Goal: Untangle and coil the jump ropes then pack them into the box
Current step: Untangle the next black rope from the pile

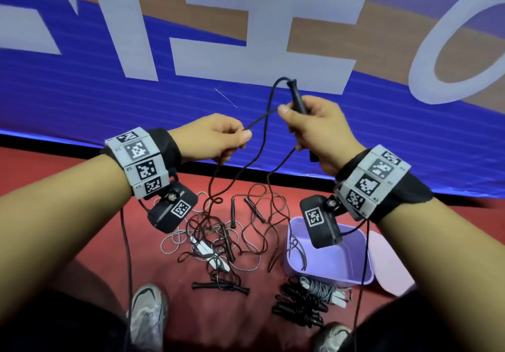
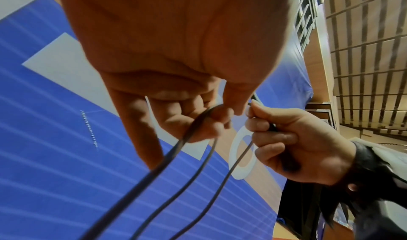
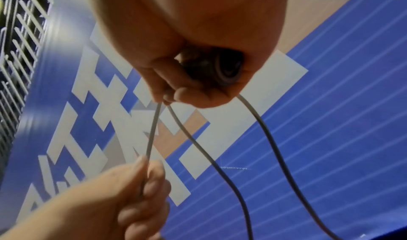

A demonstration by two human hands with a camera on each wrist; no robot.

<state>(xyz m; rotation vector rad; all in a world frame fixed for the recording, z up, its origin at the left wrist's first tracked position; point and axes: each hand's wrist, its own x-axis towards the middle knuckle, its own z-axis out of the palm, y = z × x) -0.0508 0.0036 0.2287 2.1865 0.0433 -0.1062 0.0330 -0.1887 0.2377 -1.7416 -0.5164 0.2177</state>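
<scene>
My right hand grips the black handle of a jump rope, held upright in front of the blue banner; the handle's butt end shows in the right wrist view. My left hand pinches that rope's black cord just left of the handle, and the cord runs through its fingers. Loops of the cord hang down to a tangle of black and white ropes on the red floor. A lilac box stands to the right of the tangle with one cord lying in it.
Two coiled ropes, one black and one grey-white, lie in front of the box. The box lid lies at its right. Loose black handles rest near my shoes. The banner rises behind.
</scene>
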